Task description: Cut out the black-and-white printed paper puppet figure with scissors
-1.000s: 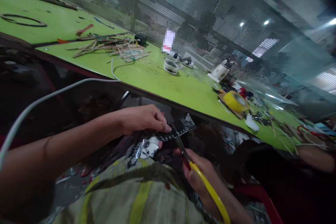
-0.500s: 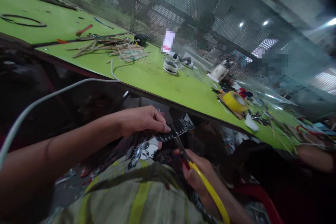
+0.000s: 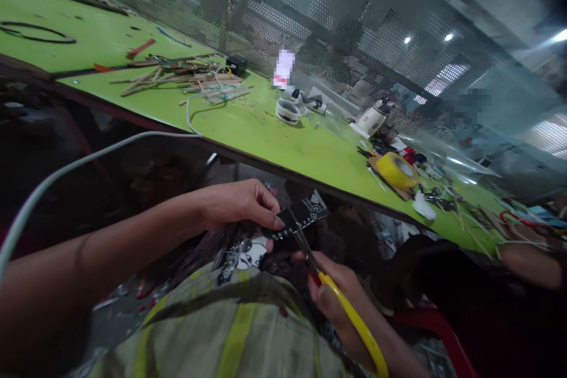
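Observation:
My left hand (image 3: 245, 207) pinches a black printed strip (image 3: 312, 209) with white markings between thumb and fingers, over my lap. In my right hand (image 3: 341, 289) is a pair of scissors (image 3: 349, 313) with yellow handles, my fingers closed round them. Their blades (image 3: 301, 239) lie at the strip's lower edge, just right of my left thumb. Whether the blades are apart is hard to make out. Below my left hand, a piece with a black-and-white figure printed on it (image 3: 250, 254) rests near the striped cloth (image 3: 239, 319) on my lap.
Beyond my hands runs a green table (image 3: 266, 142). On it are thin sticks (image 3: 186, 80), a white tape roll (image 3: 287, 112), a yellow tape roll (image 3: 397, 171) and a white bottle-like object (image 3: 372, 118). A white cable (image 3: 110, 147) hangs off its edge. Another person's arm (image 3: 531, 266) shows at right.
My left thumb has shifted slightly down and left on the strip, and more of the strip's dark face now shows. The scissors stay almost in the same place.

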The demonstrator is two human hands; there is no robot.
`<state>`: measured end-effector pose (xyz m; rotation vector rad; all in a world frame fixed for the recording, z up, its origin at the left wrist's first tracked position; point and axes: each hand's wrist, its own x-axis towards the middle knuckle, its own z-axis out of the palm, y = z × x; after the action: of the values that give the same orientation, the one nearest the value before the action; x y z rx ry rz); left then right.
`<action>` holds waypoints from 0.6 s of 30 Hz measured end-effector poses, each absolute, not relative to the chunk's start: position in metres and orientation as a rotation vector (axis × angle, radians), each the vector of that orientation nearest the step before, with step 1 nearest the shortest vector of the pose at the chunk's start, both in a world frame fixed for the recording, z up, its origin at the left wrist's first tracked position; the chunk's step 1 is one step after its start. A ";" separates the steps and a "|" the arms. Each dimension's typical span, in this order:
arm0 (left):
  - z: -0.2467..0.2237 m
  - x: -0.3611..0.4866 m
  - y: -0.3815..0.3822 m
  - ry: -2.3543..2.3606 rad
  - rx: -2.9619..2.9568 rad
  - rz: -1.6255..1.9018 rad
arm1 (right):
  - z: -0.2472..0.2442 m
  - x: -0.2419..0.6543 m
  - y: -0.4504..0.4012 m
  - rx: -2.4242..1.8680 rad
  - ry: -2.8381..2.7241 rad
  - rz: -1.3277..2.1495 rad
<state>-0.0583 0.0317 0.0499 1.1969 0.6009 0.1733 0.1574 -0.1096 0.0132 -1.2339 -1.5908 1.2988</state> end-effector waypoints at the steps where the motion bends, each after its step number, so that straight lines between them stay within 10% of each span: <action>1: 0.050 -0.058 0.031 0.601 1.201 0.172 | 0.014 0.158 -0.110 -1.219 -1.594 1.312; 18: 0.053 -0.057 0.029 0.599 1.231 0.180 | 0.017 0.159 -0.112 -1.141 -1.533 1.397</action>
<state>-0.0575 0.0292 0.0530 1.2313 0.5987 0.1803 0.1592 -0.1124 0.0166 -1.1411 -1.5330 1.3971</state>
